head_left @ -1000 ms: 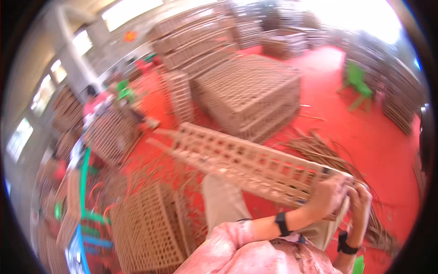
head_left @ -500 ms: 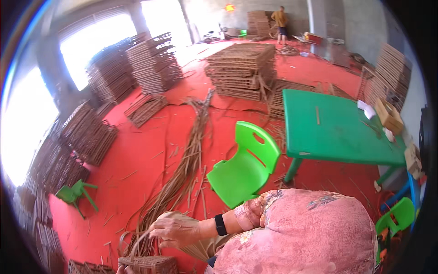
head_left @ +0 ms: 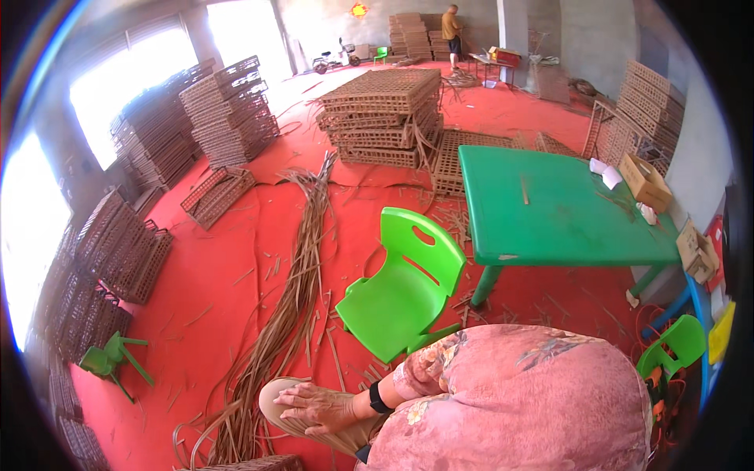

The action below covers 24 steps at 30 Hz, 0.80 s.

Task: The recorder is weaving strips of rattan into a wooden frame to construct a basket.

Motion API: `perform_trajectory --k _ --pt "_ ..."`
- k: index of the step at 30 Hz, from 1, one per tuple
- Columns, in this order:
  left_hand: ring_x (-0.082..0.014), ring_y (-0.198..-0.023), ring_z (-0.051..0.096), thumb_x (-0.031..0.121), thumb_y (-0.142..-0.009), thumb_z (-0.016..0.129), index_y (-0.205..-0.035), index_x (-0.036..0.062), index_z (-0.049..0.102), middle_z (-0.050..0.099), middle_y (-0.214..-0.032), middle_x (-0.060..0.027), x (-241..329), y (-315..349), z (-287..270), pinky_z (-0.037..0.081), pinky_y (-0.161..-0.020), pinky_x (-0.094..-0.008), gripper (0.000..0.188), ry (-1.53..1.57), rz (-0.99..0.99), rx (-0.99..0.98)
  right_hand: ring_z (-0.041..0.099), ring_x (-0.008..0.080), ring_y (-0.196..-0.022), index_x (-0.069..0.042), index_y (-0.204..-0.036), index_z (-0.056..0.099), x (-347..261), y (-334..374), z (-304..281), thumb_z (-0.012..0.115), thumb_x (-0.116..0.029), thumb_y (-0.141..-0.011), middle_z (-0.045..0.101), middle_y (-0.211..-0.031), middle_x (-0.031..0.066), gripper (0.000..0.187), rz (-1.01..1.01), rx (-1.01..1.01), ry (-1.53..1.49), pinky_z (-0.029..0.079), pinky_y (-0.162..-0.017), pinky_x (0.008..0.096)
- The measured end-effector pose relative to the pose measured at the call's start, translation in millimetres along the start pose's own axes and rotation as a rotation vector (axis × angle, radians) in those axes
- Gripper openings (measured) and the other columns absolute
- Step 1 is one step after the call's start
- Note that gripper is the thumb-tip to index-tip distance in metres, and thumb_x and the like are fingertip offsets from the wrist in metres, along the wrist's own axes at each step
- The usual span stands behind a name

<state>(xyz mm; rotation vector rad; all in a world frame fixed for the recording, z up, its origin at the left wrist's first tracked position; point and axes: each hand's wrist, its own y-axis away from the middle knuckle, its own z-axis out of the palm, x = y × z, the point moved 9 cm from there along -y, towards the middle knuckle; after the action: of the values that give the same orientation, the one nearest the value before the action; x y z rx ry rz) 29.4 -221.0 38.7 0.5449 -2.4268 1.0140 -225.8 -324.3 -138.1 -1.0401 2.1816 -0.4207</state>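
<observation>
My right hand (head_left: 318,407) lies with its fingers stretched out over a beige, rounded thing (head_left: 273,392) near the bottom; whether this is a shoe or a clothed knee I cannot tell. A dark band circles the wrist below a pink floral sleeve (head_left: 424,369). Nothing shows in the fingers. Just left of the hand, a long bundle of brown flat strips (head_left: 294,290) runs away across the red floor, with some ends curling near the lower edge. Part of a woven brown basket (head_left: 263,464) is cut off by the bottom edge. My left hand is out of view.
A bright green chair (head_left: 404,290) stands ahead, beside a green table (head_left: 565,208). Woven crates (head_left: 381,98) are stacked beyond, with more stacks (head_left: 228,110) along the left. A small green chair (head_left: 114,361) lies at left. Far off stands a person (head_left: 452,35).
My right hand has moved off the strips by the basket and now rests flat on the beige thing. The basket and my left fingers have slipped down, the fingers out of view.
</observation>
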Motion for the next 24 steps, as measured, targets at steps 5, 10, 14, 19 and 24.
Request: perform_trajectory --k 5,10,14,19,24 --pt "-0.0295 -0.085 0.068 0.007 -0.088 0.071 -0.108 -0.0034 0.069 0.071 -0.095 -0.0194 -8 -4 0 0.055 -0.077 -0.0384 0.022 0.000 0.021 -0.004 0.030 0.0378 -0.145 -0.005 -0.145 0.044 6 6 -11 0.075 -0.029 -0.081 0.034 -0.155 0.0193 0.075 0.072 0.083 0.075 0.025 -0.118 0.0496" --pt "-0.0314 -0.086 0.069 0.009 -0.088 0.072 -0.107 -0.0036 0.069 0.072 -0.095 -0.0206 -24 -11 4 0.055 -0.078 -0.0395 0.023 0.001 0.045 -0.002 0.027 0.0389 -0.147 -0.002 -0.149 0.038 14 10 -16 0.074 -0.030 -0.083 0.032 -0.154 0.0216 0.080 0.161 0.053 0.108 0.024 -0.119 0.0510" --pt "-0.0329 -0.087 0.069 0.009 -0.088 0.072 -0.107 -0.0037 0.069 0.072 -0.096 -0.0215 -29 -17 7 0.055 -0.079 -0.0405 0.023 -0.005 0.070 -0.010 0.025 0.0396 -0.148 -0.002 -0.149 0.036 13 10 -19 0.074 -0.030 -0.082 0.031 -0.154 0.0221 0.082 0.165 0.040 0.135 0.024 -0.120 0.0525" --pt "-0.0348 -0.088 0.070 0.011 -0.087 0.073 -0.106 -0.0039 0.070 0.072 -0.096 -0.0227 -31 -21 9 0.055 -0.081 -0.0416 0.024 -0.017 0.099 -0.004 0.029 0.0383 -0.146 -0.003 -0.147 0.041 12 11 -23 0.073 -0.032 -0.083 0.033 -0.153 0.0211 0.078 0.140 0.082 0.138 0.027 -0.117 0.0504" --pt "-0.0368 -0.089 0.070 0.012 -0.087 0.074 -0.106 -0.0041 0.070 0.072 -0.096 -0.0239 -33 -22 7 0.055 -0.082 -0.0428 0.025 -0.041 0.112 -0.001 0.029 0.0380 -0.146 -0.003 -0.147 0.041 7 9 -27 0.073 -0.031 -0.084 0.034 -0.153 0.0207 0.077 0.128 0.071 0.139 0.026 -0.118 0.0509"
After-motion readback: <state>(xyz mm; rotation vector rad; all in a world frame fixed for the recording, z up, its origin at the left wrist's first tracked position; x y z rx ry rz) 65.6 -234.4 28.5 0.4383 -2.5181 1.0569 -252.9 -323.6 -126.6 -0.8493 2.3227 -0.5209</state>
